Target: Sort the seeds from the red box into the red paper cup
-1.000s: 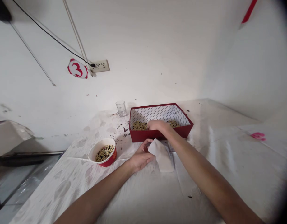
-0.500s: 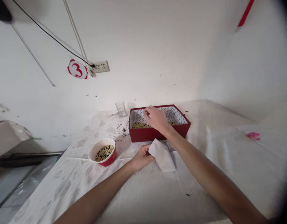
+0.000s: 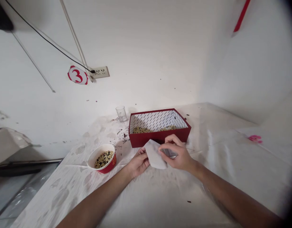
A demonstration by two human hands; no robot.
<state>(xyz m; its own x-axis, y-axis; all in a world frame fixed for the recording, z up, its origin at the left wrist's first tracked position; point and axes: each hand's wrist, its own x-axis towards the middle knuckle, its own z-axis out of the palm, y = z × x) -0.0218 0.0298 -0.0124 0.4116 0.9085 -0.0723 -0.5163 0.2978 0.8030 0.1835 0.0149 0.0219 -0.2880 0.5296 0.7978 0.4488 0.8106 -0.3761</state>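
Between my hands is a small white pouch point(image 3: 155, 156), flat and pale, of paper or thin cloth. My left hand point(image 3: 139, 162) pinches its left edge between thumb and fingers. On its right side, my right hand point(image 3: 177, 153) has thumb and index finger closed on the edge. A greyish, shiny patch shows beneath the right fingers; I cannot make out what it is. Just beyond the hands stands an open red box point(image 3: 160, 138) with a patterned white lining and pale and black bead-like grains on its bottom. Left of my left hand is a red and white paper bowl point(image 3: 109, 165) holding similar grains.
A clear glass point(image 3: 121, 114) stands near the wall, left of the box. Dark scraps point(image 3: 122, 137) lie scattered between box and bowl. Pink-handled scissors point(image 3: 255, 138) rest at the right. A power strip point(image 3: 100, 72) with a plugged-in cable is on the wall. Wrinkled white sheeting covers the table.
My right hand has come back from above the box, down to the white pouch, and now pinches its right side. The pouch has turned and is held more upright. The view has shifted slightly.
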